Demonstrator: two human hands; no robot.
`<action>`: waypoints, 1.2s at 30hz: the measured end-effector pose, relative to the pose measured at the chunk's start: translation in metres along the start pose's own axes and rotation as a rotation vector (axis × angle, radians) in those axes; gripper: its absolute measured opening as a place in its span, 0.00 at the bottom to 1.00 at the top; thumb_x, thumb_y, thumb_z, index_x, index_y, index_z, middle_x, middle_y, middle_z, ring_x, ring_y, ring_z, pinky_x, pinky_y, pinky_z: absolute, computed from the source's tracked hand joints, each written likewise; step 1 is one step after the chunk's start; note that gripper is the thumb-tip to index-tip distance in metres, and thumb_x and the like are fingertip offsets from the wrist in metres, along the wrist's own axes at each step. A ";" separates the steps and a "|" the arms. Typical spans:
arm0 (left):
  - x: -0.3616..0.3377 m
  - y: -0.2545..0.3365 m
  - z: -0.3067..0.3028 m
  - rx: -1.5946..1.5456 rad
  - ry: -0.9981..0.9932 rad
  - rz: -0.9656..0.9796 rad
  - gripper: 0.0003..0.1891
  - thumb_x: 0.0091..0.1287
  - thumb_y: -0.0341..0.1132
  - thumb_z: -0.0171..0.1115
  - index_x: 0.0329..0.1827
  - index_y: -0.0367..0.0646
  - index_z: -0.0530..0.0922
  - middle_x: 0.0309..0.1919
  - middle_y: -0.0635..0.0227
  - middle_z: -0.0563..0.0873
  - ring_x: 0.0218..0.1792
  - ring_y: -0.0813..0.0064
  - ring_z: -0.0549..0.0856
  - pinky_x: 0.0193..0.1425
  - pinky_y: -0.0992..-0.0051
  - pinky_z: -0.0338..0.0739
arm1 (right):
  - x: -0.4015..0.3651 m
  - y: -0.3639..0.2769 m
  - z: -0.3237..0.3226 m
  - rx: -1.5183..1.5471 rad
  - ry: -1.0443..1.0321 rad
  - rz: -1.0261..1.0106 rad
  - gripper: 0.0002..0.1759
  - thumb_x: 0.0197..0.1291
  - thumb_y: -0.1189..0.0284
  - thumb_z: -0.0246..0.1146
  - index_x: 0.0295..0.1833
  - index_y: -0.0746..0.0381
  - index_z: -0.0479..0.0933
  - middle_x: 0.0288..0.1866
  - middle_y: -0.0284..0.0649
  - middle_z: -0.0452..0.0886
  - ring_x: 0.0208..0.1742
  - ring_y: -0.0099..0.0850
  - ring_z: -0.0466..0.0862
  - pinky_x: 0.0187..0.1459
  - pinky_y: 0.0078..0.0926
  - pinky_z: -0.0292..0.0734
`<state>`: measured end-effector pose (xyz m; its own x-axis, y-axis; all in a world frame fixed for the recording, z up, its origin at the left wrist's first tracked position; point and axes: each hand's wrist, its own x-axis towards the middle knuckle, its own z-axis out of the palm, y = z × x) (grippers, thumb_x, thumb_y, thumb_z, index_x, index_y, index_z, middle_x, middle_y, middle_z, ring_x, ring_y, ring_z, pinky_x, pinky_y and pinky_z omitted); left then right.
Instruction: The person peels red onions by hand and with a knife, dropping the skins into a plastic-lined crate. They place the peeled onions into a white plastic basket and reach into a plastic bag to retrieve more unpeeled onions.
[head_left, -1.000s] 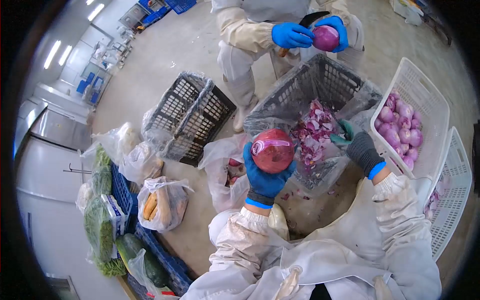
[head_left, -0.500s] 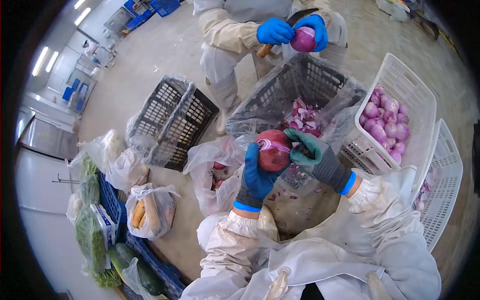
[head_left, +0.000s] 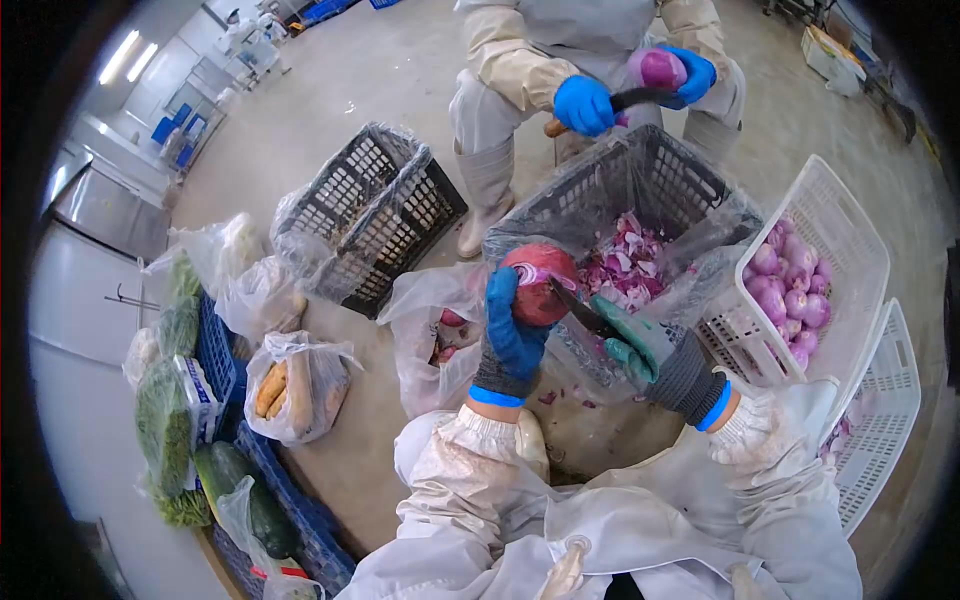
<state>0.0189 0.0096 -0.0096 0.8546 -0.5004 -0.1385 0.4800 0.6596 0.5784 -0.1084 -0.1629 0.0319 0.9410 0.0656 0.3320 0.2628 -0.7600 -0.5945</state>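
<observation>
My left hand (head_left: 512, 330), in a blue and grey glove, is wrapped round a large red onion (head_left: 543, 280) with a pale peeled strip. In my right hand (head_left: 645, 350), gloved in green and grey, is a knife (head_left: 578, 305) whose dark blade reaches to the onion's right side. Beyond them, the dark lined crate (head_left: 560, 207) holds purple onion skins (head_left: 630, 262). Left of my left wrist, an open plastic bag (head_left: 410, 310) contains onion pieces.
Opposite, a co-worker's blue-gloved hands (head_left: 585, 105) hold a knife and an onion. White crates (head_left: 845, 230) with onions stand at right. A black crate (head_left: 375, 215), bagged vegetables (head_left: 293, 385) and a large green gourd (head_left: 245, 490) are at left.
My right hand has drawn down and right from the onion, exposing the blade. The onion shows its peeled strip higher up. The co-worker's hands have moved apart, and the whole view has shifted.
</observation>
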 end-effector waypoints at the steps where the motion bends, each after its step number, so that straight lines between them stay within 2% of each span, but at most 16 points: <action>1: 0.001 0.000 -0.002 0.018 0.003 0.018 0.27 0.67 0.53 0.56 0.64 0.47 0.69 0.60 0.62 0.77 0.59 0.60 0.78 0.64 0.52 0.73 | 0.001 0.001 0.002 -0.001 0.000 -0.001 0.27 0.66 0.67 0.57 0.70 0.54 0.66 0.45 0.50 0.81 0.39 0.47 0.83 0.37 0.38 0.77; 3: 0.002 -0.001 -0.006 0.036 0.004 0.035 0.27 0.67 0.52 0.57 0.63 0.47 0.69 0.59 0.62 0.77 0.58 0.60 0.78 0.63 0.52 0.73 | 0.002 0.005 0.007 0.105 0.082 -0.043 0.27 0.65 0.67 0.58 0.69 0.54 0.66 0.43 0.49 0.81 0.36 0.47 0.83 0.35 0.39 0.76; 7: 0.001 0.000 0.007 0.220 0.031 0.218 0.24 0.66 0.43 0.57 0.63 0.45 0.69 0.58 0.61 0.77 0.58 0.62 0.78 0.63 0.58 0.73 | 0.001 0.001 -0.001 0.008 0.018 0.032 0.26 0.65 0.68 0.58 0.69 0.53 0.67 0.43 0.49 0.81 0.37 0.47 0.83 0.35 0.39 0.76; 9: -0.001 -0.001 0.011 0.308 0.053 0.277 0.24 0.65 0.40 0.57 0.64 0.44 0.69 0.57 0.60 0.77 0.58 0.63 0.78 0.63 0.60 0.73 | 0.002 0.003 0.001 0.064 0.106 0.050 0.25 0.64 0.68 0.58 0.67 0.54 0.69 0.43 0.49 0.81 0.37 0.47 0.83 0.36 0.39 0.76; 10: -0.003 -0.004 0.010 0.693 0.034 0.467 0.25 0.64 0.38 0.56 0.64 0.43 0.68 0.57 0.60 0.77 0.58 0.64 0.78 0.62 0.61 0.73 | 0.003 0.007 0.005 0.063 0.109 0.053 0.25 0.64 0.68 0.58 0.67 0.54 0.69 0.43 0.49 0.81 0.37 0.47 0.83 0.36 0.39 0.76; 11: -0.006 -0.007 0.009 1.077 0.011 0.655 0.25 0.63 0.36 0.55 0.64 0.42 0.68 0.56 0.59 0.77 0.58 0.65 0.77 0.62 0.62 0.73 | 0.006 0.014 0.008 0.079 0.202 0.020 0.25 0.64 0.69 0.59 0.67 0.54 0.69 0.43 0.50 0.81 0.37 0.46 0.83 0.36 0.39 0.76; 12: -0.007 -0.012 0.009 1.077 0.007 0.651 0.25 0.63 0.36 0.55 0.64 0.42 0.68 0.56 0.59 0.77 0.58 0.65 0.77 0.62 0.62 0.73 | 0.007 0.017 0.010 0.095 0.294 -0.012 0.24 0.64 0.69 0.59 0.66 0.55 0.70 0.43 0.50 0.81 0.38 0.46 0.83 0.36 0.39 0.76; 15: -0.008 -0.021 0.008 0.908 0.001 0.529 0.22 0.66 0.40 0.61 0.61 0.45 0.71 0.57 0.61 0.75 0.58 0.65 0.77 0.62 0.65 0.74 | 0.007 0.018 0.007 0.278 0.265 0.050 0.24 0.63 0.69 0.59 0.66 0.55 0.71 0.41 0.49 0.81 0.37 0.45 0.83 0.35 0.39 0.76; 17: -0.002 -0.019 0.002 0.069 0.072 0.095 0.27 0.67 0.47 0.57 0.65 0.43 0.69 0.59 0.61 0.77 0.60 0.62 0.77 0.63 0.58 0.73 | 0.000 0.016 0.005 0.200 0.189 0.027 0.24 0.64 0.69 0.58 0.66 0.55 0.70 0.40 0.49 0.81 0.37 0.45 0.83 0.35 0.39 0.76; 20: 0.001 -0.013 -0.004 0.033 0.028 0.064 0.27 0.68 0.51 0.56 0.65 0.46 0.69 0.59 0.62 0.78 0.60 0.61 0.78 0.64 0.56 0.73 | -0.004 0.010 0.003 0.115 0.086 -0.002 0.25 0.64 0.69 0.58 0.67 0.55 0.69 0.38 0.48 0.81 0.35 0.45 0.82 0.34 0.38 0.76; 25: 0.000 -0.015 -0.005 0.114 0.019 0.146 0.26 0.68 0.50 0.56 0.64 0.45 0.70 0.57 0.63 0.79 0.58 0.62 0.79 0.63 0.58 0.74 | -0.002 0.009 0.000 0.043 0.032 0.027 0.26 0.64 0.67 0.57 0.69 0.54 0.67 0.38 0.48 0.81 0.34 0.46 0.82 0.34 0.40 0.76; 30: -0.002 -0.019 -0.001 0.204 0.046 0.216 0.24 0.69 0.50 0.55 0.63 0.47 0.71 0.58 0.63 0.78 0.58 0.63 0.78 0.62 0.58 0.75 | 0.002 0.003 0.000 0.025 0.140 -0.002 0.26 0.65 0.67 0.57 0.69 0.56 0.66 0.39 0.47 0.81 0.35 0.45 0.83 0.36 0.40 0.77; 31: -0.002 -0.019 -0.001 0.190 0.054 0.186 0.25 0.68 0.50 0.56 0.63 0.48 0.71 0.58 0.63 0.78 0.58 0.62 0.78 0.62 0.57 0.75 | 0.003 0.006 0.006 0.024 0.140 0.001 0.26 0.65 0.67 0.57 0.69 0.56 0.66 0.39 0.47 0.81 0.35 0.45 0.83 0.36 0.40 0.77; 33: -0.003 -0.019 0.000 0.174 0.065 0.151 0.25 0.68 0.51 0.56 0.64 0.48 0.70 0.59 0.63 0.77 0.59 0.62 0.78 0.62 0.57 0.75 | 0.003 0.016 0.023 0.197 0.300 -0.095 0.24 0.68 0.63 0.56 0.68 0.56 0.68 0.36 0.41 0.83 0.30 0.36 0.83 0.30 0.33 0.77; 34: -0.003 -0.019 0.000 0.102 0.070 0.073 0.27 0.67 0.52 0.57 0.64 0.48 0.69 0.59 0.63 0.77 0.59 0.61 0.78 0.62 0.56 0.74 | 0.000 0.008 0.018 0.199 0.296 -0.090 0.24 0.68 0.63 0.56 0.68 0.56 0.68 0.36 0.41 0.83 0.30 0.36 0.83 0.30 0.33 0.77; 36: -0.004 -0.018 0.005 0.029 0.074 -0.004 0.28 0.66 0.52 0.57 0.65 0.49 0.69 0.60 0.62 0.76 0.59 0.60 0.78 0.62 0.54 0.74 | -0.004 -0.011 0.000 1.027 -0.098 0.640 0.23 0.70 0.60 0.55 0.67 0.55 0.69 0.33 0.35 0.82 0.25 0.25 0.80 0.25 0.23 0.74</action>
<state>0.0060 -0.0026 -0.0156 0.8653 -0.4599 -0.1993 0.4787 0.6405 0.6005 -0.1154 -0.1549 0.0375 0.9630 -0.0517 -0.2644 -0.2504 0.1906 -0.9492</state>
